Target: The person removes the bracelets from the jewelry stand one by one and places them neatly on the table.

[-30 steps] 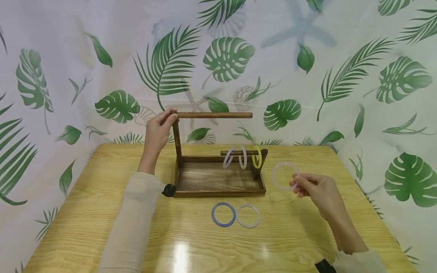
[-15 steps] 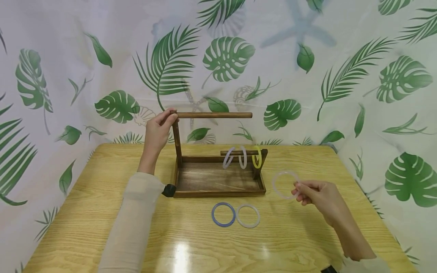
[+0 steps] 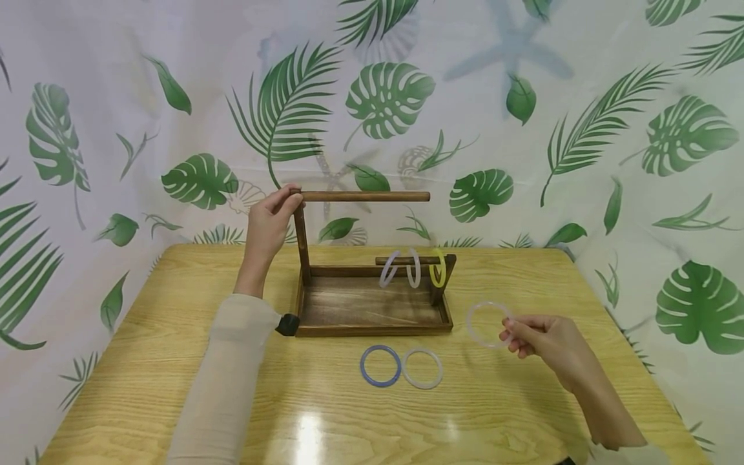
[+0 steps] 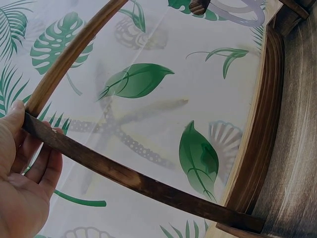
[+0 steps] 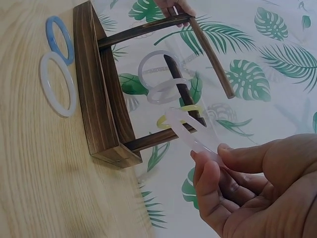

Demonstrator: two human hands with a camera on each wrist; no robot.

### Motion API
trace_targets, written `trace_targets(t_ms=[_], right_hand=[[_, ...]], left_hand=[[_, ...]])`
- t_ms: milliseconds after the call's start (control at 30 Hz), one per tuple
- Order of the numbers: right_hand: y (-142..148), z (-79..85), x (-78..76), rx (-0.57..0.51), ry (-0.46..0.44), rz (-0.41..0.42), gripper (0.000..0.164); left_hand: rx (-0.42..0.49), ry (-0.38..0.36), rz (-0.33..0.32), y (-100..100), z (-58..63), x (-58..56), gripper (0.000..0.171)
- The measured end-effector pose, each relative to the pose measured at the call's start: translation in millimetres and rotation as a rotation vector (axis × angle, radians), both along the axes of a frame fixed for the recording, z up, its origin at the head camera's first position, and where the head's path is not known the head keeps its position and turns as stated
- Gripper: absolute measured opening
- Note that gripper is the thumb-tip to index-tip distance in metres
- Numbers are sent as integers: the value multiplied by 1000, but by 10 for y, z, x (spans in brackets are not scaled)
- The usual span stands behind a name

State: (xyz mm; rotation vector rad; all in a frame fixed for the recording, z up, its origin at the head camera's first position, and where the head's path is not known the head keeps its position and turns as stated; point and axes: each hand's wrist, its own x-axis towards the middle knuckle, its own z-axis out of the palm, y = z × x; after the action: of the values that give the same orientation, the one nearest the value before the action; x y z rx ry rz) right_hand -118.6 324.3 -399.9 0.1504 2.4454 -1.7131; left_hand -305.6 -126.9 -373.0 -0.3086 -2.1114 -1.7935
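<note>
My left hand [image 3: 269, 223] grips the top of the tall left post of a dark wooden rack [image 3: 372, 330], where the upper bar [image 3: 366, 196] begins. Thumb and fingers wrap that corner in the left wrist view. My right hand [image 3: 552, 342] pinches a clear pinkish ring [image 3: 469, 326] by its edge, to the right of the rack and above the table. On the rack's lower bar [image 3: 397, 261] hang a pale lilac ring [image 3: 385, 274], a whitish ring [image 3: 416, 274] and a yellow ring [image 3: 443, 271]. The upper bar carries no ring.
A blue ring [image 3: 363, 371] and a white ring [image 3: 440, 374] lie flat, side by side, on the wooden table [image 3: 325, 413] before the rack. A leaf-patterned cloth [image 3: 407, 39] hangs behind the table.
My right hand has lowered and come slightly toward me and to the right, with the clear ring still pinched. The left hand and the rack have stayed in place.
</note>
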Motion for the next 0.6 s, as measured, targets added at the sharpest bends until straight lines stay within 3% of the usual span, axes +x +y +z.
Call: trace_targets(t_ms=[600], right_hand=[[-5,-171,12,30,-88,73,37]], left_hand=[[8,-9,-5,5,19,14,41]])
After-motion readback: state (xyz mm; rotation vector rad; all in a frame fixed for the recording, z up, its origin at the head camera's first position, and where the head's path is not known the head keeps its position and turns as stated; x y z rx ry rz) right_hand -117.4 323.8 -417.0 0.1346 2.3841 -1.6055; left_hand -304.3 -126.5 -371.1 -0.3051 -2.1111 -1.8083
